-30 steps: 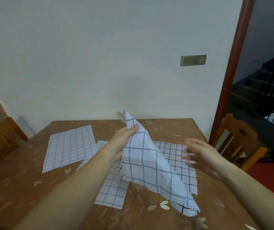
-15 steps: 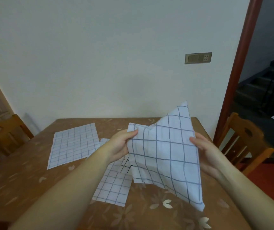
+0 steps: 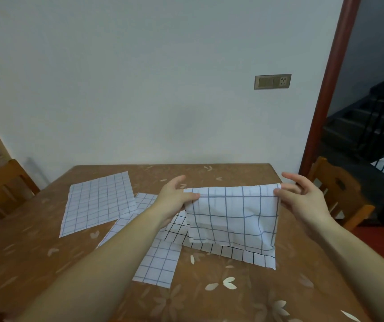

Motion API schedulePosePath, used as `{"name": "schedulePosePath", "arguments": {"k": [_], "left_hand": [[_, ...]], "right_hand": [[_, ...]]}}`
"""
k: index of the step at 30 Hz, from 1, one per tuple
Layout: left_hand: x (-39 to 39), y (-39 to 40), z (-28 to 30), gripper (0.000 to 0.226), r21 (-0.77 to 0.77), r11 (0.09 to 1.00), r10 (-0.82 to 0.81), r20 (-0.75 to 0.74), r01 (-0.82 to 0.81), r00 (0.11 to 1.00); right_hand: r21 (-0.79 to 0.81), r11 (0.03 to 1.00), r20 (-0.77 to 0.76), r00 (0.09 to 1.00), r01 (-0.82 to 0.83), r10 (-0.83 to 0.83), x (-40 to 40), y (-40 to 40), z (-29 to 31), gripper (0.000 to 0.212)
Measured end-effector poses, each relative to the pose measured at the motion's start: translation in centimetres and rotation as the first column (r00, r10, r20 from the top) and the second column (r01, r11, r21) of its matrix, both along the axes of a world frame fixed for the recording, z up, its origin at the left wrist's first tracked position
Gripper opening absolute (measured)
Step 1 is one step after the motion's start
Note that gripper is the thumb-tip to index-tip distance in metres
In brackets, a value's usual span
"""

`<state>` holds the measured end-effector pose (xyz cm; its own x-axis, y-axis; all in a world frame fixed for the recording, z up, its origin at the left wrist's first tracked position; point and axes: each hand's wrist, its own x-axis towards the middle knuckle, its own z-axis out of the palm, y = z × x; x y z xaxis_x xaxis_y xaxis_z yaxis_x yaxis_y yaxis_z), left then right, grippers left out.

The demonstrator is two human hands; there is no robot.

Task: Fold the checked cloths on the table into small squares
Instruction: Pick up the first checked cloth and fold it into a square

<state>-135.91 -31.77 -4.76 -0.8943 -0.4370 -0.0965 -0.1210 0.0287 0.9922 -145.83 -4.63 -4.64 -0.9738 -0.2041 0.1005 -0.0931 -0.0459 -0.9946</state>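
Your left hand pinches the top left corner of the held cloth between thumb and fingers, and your right hand pinches the top right corner the same way, with the spare fingers spread loose above. The cloth hangs doubled from that top edge, clear of the bench for most of its depth, its lower edge sagging over the black-checked cloth lying underneath.

The main risk is at those corners. You appear to hold two layers in each pinch; if one layer slides out, the edges stop matching and the fold comes out skewed. The left side already looks slightly uneven, with an inner edge showing below your thumb, so check it before you lay the cloth down.

The second risk is the landing spot. If you lower it where it hangs, it settles on the black-checked cloth and close to the blue-checked cloth under your left forearm. Pressing a crease there can drag or wrinkle those pieces, or catch one into the fold. Your left forearm can also sweep the blue-checked cloth as you move.

The far cloth lies flat and well apart, out of harm. Bare bench nearer to you looks like the safer place.
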Motion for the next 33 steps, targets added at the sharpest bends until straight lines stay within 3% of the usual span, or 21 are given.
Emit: {"name": "schedulePosePath", "arguments": {"k": [3, 7, 12, 16, 20, 22, 25, 27, 29, 31, 33], "left_hand": [[-0.1, 0.1, 0.0, 0.079, -0.061, 0.998, 0.002, -0.037, -0.004, 0.999], [0.2, 0.7, 0.7, 0.037, -0.286, 0.957, -0.063, -0.037, 0.05, 0.997], [0.3, 0.3, 0.7, 0.019, -0.475, 0.878, -0.064, 0.008, 0.06, 0.998], [0.8, -0.4, 0.7, 0.008, -0.631, 0.766, -0.104, 0.071, 0.125, 0.992], [0.7, -0.9, 0.8, 0.007, -0.785, 0.568, -0.08, 0.246, 0.247, 0.966], [0.7, 0.3, 1.4, 0.014, -0.799, 0.517, -0.151, 0.267, 0.306, 0.952], [0.2, 3.8, 2.8, 0.043, -0.727, 0.581, -0.354, 0.179, 0.366, 0.918], [-0.3, 5.8, 3.6, 0.028, -0.721, 0.58, -0.405, 0.15, 0.38, 0.902], [-0.6, 6.5, 4.0, 0.028, -0.716, 0.602, -0.393, 0.119, 0.353, 0.912], [-0.7, 6.0, 3.9, 0.023, -0.653, 0.701, -0.333, 0.055, 0.286, 0.941], [-0.4, 5.0, 3.6, 0.015, -0.475, 0.854, -0.261, -0.038, 0.212, 0.965]], "right_hand": [[0.093, 0.992, -0.077, 0.994, 0.084, -0.077, -0.3, 0.2, 0.0, 0.048], [0.148, 0.975, -0.163, 0.976, 0.167, -0.142, -0.6, 0.2, 0.1, 0.03], [0.287, 0.952, -0.329, 0.944, 0.107, -0.007, -0.2, 0.6, 1.5, 0.019], [0.442, 0.887, -0.436, 0.896, 0.134, 0.082, -0.1, 0.6, 2.4, 0.015], [0.467, 0.879, -0.475, 0.866, 0.099, 0.155, 0.6, -0.1, 3.6, 0.01], [0.485, 0.872, -0.469, 0.861, 0.062, 0.199, 1.0, -0.9, 4.1, 0.009], [0.515, 0.857, -0.447, 0.849, -0.013, 0.281, 1.9, -2.7, 4.6, 0.012], [0.499, 0.865, -0.438, 0.849, -0.043, 0.295, 2.5, -3.6, 4.9, 0.013], [0.438, 0.897, -0.431, 0.86, -0.065, 0.273, 3.0, -3.8, 5.1, 0.023], [0.413, 0.907, -0.409, 0.873, -0.083, 0.266, 3.3, -3.3, 4.8, 0.037], [0.439, 0.894, -0.371, 0.889, -0.086, 0.267, 3.2, -2.2, 3.7, 0.04]]}}
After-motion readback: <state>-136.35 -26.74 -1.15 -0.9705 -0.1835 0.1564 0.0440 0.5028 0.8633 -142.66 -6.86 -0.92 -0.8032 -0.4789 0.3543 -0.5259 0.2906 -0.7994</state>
